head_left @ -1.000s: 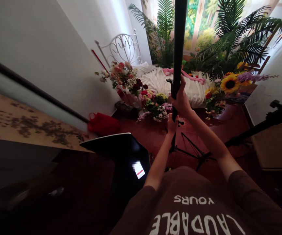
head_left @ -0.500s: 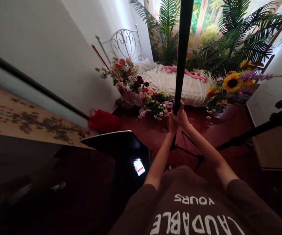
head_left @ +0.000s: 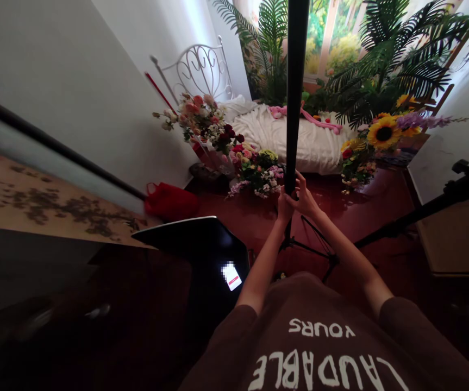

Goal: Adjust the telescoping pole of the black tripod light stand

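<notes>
A tall black light stand [head_left: 293, 114] rises upright in front of me, its upper end beyond the top of the head view. My left hand [head_left: 285, 207] is closed round the lower part of the pole. Against the pole's right side, a little higher, my right hand [head_left: 306, 200] curves its fingers in a looser hold, thumb close to the left hand. What lies under the fingers is partly hidden. The stand's thin tripod legs [head_left: 313, 248] spread on the dark red floor below.
A dark screen [head_left: 201, 239] with a small lit window stands left of my arms. Behind the pole are flower bunches [head_left: 258, 168], a white-draped bed [head_left: 319, 144] and palm plants [head_left: 393, 60]. Another black stand [head_left: 425, 209] slants at right; a red bag [head_left: 171, 201] lies at left.
The pole has shifted slightly left in view. My right hand's grip has loosened, its fingers now more spread along the pole's side. My left hand stays on the pole.
</notes>
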Tool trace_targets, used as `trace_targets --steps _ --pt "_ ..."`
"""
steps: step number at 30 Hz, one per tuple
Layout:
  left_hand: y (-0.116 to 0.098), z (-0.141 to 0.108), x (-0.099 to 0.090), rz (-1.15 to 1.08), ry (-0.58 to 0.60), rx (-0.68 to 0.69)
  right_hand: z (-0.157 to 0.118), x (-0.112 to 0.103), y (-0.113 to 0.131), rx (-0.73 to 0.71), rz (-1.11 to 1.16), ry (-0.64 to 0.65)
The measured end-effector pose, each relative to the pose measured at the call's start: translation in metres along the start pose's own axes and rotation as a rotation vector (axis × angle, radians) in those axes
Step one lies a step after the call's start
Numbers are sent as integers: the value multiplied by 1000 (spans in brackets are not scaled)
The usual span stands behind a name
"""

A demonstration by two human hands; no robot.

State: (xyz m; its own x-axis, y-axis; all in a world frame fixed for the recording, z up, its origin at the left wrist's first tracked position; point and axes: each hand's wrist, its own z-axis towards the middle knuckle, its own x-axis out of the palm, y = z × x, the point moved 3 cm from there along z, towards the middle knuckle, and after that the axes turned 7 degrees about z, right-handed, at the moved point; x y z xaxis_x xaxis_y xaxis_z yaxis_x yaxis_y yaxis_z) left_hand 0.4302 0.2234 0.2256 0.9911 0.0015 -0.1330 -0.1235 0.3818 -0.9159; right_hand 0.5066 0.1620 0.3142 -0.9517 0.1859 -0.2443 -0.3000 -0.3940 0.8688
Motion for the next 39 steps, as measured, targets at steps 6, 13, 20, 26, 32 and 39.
trace_targets --steps 6,13,20,26,32,39 --pt "1 -9 -2 127 -22 42 -46 -19 -24 15 -57 -54" --pt "6 -13 1 201 -50 8 -64 -27 -51 107 -142 -159" --pt "6 -13 0 179 -26 37 -66 -25 -46 131 -194 -128" --pt "7 -14 0 167 -33 43 -69 -26 -57 247 -205 -121" --pt "9 -14 0 178 -42 31 -63 -29 -56 283 -217 -161" --pt "6 -14 -1 154 -26 35 -51 -26 -57 374 -158 -185"
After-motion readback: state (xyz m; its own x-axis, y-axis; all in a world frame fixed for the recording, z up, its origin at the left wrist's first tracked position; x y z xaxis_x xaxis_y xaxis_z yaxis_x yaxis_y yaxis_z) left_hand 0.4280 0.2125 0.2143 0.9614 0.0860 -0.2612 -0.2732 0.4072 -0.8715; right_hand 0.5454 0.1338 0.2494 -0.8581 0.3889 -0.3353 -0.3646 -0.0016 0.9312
